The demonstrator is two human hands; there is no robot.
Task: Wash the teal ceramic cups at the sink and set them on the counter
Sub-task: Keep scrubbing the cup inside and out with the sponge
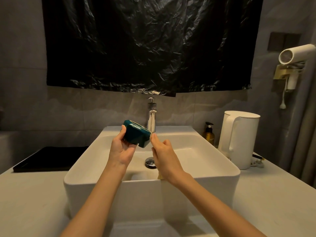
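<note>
Left hand [120, 149] clamps tilted teal cup [136, 135] over sink [82, 161]; right hand [164, 154] grip unclear.

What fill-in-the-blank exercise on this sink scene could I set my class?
1. The hand holding the teal cup is the person's ___ one.
2. The white kettle stands to the ___ of the sink.
3. The tray on the counter is ___ in colour.
Missing words: left; right; black.
</note>
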